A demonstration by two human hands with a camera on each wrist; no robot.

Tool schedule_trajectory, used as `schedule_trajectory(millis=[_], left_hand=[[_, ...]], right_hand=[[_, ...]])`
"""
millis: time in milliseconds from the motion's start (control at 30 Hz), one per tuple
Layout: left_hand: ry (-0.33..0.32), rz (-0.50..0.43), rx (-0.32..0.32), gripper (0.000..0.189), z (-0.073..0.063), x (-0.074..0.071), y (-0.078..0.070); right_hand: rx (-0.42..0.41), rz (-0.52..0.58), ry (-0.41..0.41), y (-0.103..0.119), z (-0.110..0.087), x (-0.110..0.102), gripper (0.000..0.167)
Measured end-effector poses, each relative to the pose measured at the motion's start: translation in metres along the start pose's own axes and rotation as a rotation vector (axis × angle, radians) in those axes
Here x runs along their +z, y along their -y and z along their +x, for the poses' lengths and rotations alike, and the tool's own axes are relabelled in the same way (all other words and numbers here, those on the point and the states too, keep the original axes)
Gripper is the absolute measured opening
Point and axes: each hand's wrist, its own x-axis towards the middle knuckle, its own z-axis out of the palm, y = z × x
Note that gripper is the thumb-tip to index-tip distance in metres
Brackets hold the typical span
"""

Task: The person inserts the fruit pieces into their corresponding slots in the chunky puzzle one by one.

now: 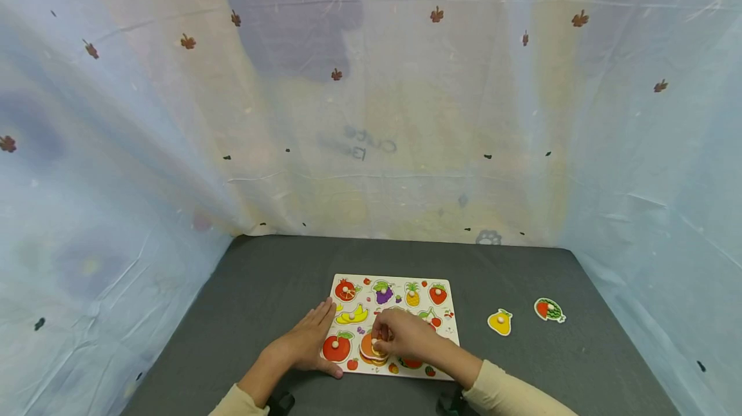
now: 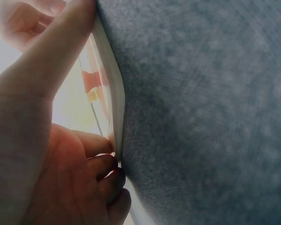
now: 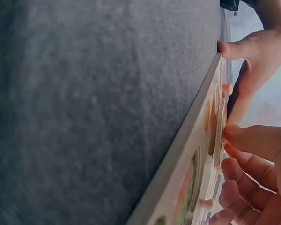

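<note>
A white fruit knob-puzzle board (image 1: 400, 283) lies on the dark tabletop. My left hand (image 1: 307, 342) rests along its left side, fingers extended, thumb by the lower corner. In the left wrist view, fingers (image 2: 113, 183) touch the board's edge. With thumb and index finger, my right hand (image 1: 408, 335) pinches the knob of an orange piece (image 1: 367, 348) at the bottom middle. That piece sits over its printed place, and the right wrist view shows it slightly raised or tilted. An apple piece (image 1: 337, 346) and a banana piece (image 1: 351, 315) lie near my left hand.
To the board's right, a pear piece (image 1: 500, 324) and a watermelon piece (image 1: 549, 310) lie loose on the table (image 1: 510, 358). Pomegranate (image 1: 345, 290), grape (image 1: 383, 293), pineapple (image 1: 412, 296) and strawberry (image 1: 437, 294) pieces line the board's far row. A patterned curtain (image 1: 394, 113) surrounds the table.
</note>
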Motion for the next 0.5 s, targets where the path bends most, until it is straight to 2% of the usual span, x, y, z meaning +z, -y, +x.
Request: schedule_trajectory(millis=[233,500], left_hand=[[0.001,0.003,0.012,0.149,0.008,0.011,0.014],[0.009,-0.031,0.013,0.142,0.002,0.0,0.003]], right_hand=[[0.003,0.031,0.022,0.003,-0.001,0.003,0.015],[0.008,0.018,0.028,0.005,-0.002,0.004,0.016]])
